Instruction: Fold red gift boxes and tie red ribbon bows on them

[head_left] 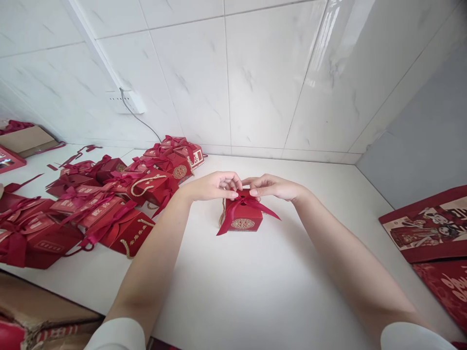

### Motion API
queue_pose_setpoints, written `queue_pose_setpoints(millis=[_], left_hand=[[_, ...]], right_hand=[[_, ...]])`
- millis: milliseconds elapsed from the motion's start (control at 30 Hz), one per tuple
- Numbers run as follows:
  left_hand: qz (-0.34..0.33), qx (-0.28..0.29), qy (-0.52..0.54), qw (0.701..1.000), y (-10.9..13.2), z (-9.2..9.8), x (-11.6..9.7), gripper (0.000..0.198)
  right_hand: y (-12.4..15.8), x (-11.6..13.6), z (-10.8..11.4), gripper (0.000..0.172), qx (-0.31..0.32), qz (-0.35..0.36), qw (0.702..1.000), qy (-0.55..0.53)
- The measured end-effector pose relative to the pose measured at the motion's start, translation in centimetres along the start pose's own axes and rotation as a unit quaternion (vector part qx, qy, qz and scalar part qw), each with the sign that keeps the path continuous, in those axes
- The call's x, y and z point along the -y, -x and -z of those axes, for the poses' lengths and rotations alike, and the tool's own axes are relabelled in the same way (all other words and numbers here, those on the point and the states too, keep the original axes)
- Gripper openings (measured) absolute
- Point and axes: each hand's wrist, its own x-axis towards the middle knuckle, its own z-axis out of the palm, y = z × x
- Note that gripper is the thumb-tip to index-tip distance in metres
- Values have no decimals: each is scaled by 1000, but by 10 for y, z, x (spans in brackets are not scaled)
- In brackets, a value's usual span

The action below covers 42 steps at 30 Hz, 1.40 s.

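Note:
A small red gift box point(255, 217) with a round gold emblem stands upright on the white table. Dark red ribbon point(229, 217) is gathered at its top, and two tails hang down the front to either side. My left hand point(215, 186) has its thumb and fingers pinched on the ribbon at the box's top left. From the other side my right hand point(272, 187) pinches the ribbon at the top right. The fingers cover part of the knot or bow. A beige rope handle point(222, 214) shows at the box's left side.
Many finished-looking red boxes point(120, 233) with ribbons and rope handles crowd the left of the table point(277, 291). Red printed packages point(430, 228) lie at the right edge. A cardboard box point(47, 311) is at the lower left. A socket point(126, 102) with a cable is on the tiled wall.

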Motion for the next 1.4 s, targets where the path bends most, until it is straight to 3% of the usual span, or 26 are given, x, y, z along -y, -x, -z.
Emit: queue_pose_setpoints(millis=[100, 233, 467, 667, 833, 1000, 1400], left_hand=[[38, 26, -28, 999, 0, 0, 1, 30], [68, 46, -31, 996, -1, -1, 3, 33], [41, 27, 55, 997, -8, -3, 7, 31], [23, 41, 74, 996, -12, -5, 11, 27], [-3, 46, 37, 998, -15, -4, 17, 26], [1, 63, 4, 998, -16, -3, 17, 28], [-23, 25, -34, 999, -14, -12, 10, 22]], right_hand=[[1, 2, -4, 37, -23, -12, 1000, 1], [0, -4, -6, 37, -9, -29, 999, 17], [6, -13, -9, 49, -64, -50, 997, 13], [19, -8, -11, 43, -79, -24, 997, -7], [24, -16, -15, 36, -100, -8, 995, -26], [26, -20, -13, 31, -58, -8, 997, -47], [34, -10, -14, 45, -116, -20, 992, 44]])
